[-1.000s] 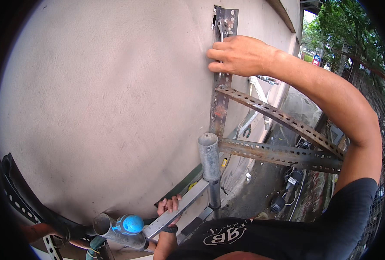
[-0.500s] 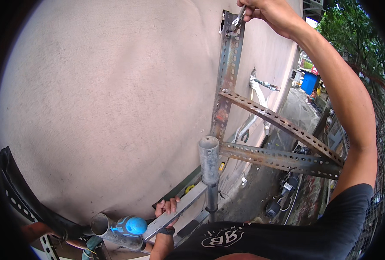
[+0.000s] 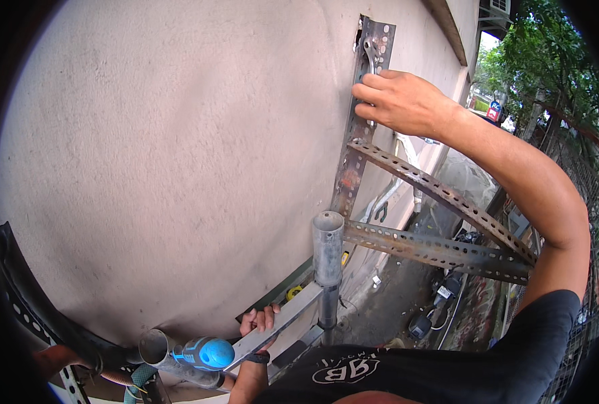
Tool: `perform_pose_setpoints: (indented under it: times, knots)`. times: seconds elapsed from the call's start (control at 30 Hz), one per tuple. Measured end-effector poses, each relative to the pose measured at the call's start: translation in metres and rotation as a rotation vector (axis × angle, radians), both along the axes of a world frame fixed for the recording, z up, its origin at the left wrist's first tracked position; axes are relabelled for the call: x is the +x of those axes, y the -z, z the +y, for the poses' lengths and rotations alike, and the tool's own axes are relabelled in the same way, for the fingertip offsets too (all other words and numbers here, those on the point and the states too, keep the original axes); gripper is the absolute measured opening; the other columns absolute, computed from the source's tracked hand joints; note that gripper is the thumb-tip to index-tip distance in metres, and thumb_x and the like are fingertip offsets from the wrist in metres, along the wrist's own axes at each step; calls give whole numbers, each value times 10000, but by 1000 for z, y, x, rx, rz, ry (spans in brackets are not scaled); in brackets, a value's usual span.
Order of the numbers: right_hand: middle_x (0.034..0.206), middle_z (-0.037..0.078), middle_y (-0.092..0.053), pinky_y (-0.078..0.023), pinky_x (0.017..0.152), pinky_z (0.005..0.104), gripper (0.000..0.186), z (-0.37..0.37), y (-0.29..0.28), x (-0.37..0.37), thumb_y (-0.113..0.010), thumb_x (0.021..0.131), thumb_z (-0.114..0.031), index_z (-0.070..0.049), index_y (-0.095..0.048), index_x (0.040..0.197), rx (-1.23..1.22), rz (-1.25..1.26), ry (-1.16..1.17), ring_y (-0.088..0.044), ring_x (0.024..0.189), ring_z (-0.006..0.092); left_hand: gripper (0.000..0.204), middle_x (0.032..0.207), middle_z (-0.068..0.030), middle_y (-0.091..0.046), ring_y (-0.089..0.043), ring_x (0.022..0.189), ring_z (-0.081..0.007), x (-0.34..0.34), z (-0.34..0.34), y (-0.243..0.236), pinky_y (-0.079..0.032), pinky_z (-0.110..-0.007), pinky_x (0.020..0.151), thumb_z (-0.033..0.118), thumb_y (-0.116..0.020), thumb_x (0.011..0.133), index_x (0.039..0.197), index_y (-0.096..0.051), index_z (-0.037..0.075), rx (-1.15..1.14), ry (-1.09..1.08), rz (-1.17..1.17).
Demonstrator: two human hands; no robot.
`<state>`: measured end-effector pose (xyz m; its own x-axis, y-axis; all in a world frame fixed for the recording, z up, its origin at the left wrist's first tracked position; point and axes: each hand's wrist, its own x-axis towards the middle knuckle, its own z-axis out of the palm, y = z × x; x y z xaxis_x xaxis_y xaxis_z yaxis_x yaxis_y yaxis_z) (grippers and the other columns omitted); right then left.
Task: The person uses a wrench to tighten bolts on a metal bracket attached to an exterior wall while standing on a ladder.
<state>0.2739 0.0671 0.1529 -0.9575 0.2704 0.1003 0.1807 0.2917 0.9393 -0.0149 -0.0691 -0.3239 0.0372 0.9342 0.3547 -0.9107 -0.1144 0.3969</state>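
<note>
High up against the wall, my right hand [image 3: 402, 101] is closed around a metal wrench [image 3: 371, 59]. The wrench lies along the upper part of a rusty upright slotted angle bar [image 3: 353, 158], its head near the top of the bar by a bolt or hole; whether it sits on a nut I cannot tell. Low down, my left hand [image 3: 260, 319] is wrapped around a flat grey scaffold rail [image 3: 282, 323]. A blue and black rounded tool handle [image 3: 212, 353] sticks out of an open scaffold pipe [image 3: 155, 347] near the left wrist.
A second scaffold pipe [image 3: 327, 249] stands upright by the wall. Slotted angle braces [image 3: 441, 195] jut out to the right from the upright bar. Below lies a ground passage with a dark device and cable [image 3: 420, 326]. Wire mesh [image 3: 585, 222] and trees line the right.
My right hand has come down from above the bar's top and now lies across it, the wrench pointing up instead of down. My left hand stays on the rail.
</note>
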Motion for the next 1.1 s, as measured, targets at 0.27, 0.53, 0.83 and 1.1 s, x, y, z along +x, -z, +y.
perform_pose_setpoints:
  times: [0.27, 0.53, 0.83, 1.1]
  knots:
    - [985, 129, -587, -526, 773, 448, 163, -53, -42, -20, -582, 937, -34, -60, -514, 1083, -199, 513, -303, -647, 924, 287, 558, 526, -6, -518, -521, 729, -167, -5, 1, 8, -382, -370, 979, 270, -400, 1032, 512, -567, 155, 26, -15, -24]
    - [936, 84, -584, -568, 663, 330, 90, -14, -111, -8, -580, 1004, -48, -50, -509, 1060, -1009, 1362, -357, -605, 720, 169, 551, 605, -66, -561, -529, 857, -209, -6, 3, 12, -369, -390, 998, 308, -398, 1026, 525, -553, 140, 63, -1, 3]
    - [951, 94, -598, -597, 665, 356, 78, 7, -123, -11, -561, 1005, -25, -37, -523, 1073, -1208, 1584, -342, -615, 736, 179, 560, 496, 11, -482, -521, 696, -155, -1, -4, -10, -397, -363, 987, 268, -420, 1037, 511, -569, 148, -20, -48, 27]
    - [853, 79, -597, -583, 659, 332, 39, -11, -112, -31, -540, 1035, -69, -31, -529, 1037, -1155, 1436, -177, -611, 701, 161, 562, 493, 12, -481, -510, 680, -151, 0, -4, -8, -390, -362, 975, 257, -409, 1039, 509, -562, 150, -37, -51, 20]
